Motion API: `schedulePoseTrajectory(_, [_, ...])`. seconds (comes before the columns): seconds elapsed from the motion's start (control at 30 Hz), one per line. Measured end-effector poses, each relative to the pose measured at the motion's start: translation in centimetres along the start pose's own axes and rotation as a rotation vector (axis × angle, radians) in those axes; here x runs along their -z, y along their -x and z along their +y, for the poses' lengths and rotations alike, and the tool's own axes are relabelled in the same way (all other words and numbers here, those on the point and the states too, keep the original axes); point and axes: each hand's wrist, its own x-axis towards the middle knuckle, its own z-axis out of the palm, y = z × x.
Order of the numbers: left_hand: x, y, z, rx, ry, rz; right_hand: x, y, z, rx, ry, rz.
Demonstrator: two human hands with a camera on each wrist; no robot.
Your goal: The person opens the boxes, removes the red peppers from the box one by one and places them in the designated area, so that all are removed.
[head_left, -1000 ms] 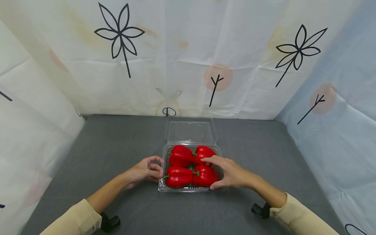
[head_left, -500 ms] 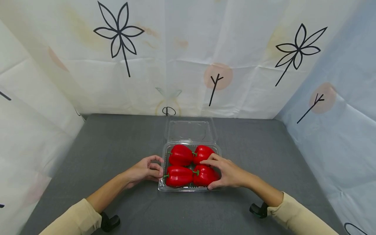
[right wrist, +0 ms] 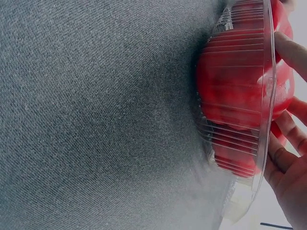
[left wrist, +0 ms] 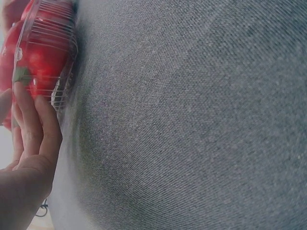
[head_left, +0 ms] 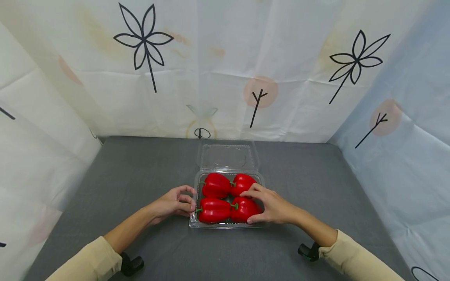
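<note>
Several red bell peppers lie in a clear plastic clamshell container (head_left: 225,226), two at the back and two in front. My right hand (head_left: 275,207) holds the front right bell pepper (head_left: 242,210), thumb at its near side and fingers over its far side. In the right wrist view that bell pepper (right wrist: 230,86) shows through the ribbed wall. My left hand (head_left: 174,203) is at the container's left rim, fingers loosely bent beside the front left bell pepper (head_left: 215,210). In the left wrist view, its fingers (left wrist: 31,120) lie along the outside of the wall.
The container's clear lid (head_left: 227,156) lies folded open toward the back. Grey cloth (head_left: 147,164) covers the table. A printed white curtain (head_left: 225,70) stands behind and at both sides. Each wrist bears a black strap mount (head_left: 131,265).
My right hand has shifted slightly left, its thumb drawing in along the near side of the front right bell pepper. The left hand and the container hold still.
</note>
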Motion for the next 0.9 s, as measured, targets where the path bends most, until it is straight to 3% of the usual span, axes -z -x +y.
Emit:
schedulePoseTrajectory(0.6, [-0.03,-0.12,-0.04,0.006,0.004,-0.006,-0.38,-0.11,0.6,0.058,-0.036,0.042])
schedulePoseTrajectory(0.9, [-0.04,-0.13,0.0,0.001,0.001,-0.002,-0.3,-0.31,0.75,0.032,-0.046,0.038])
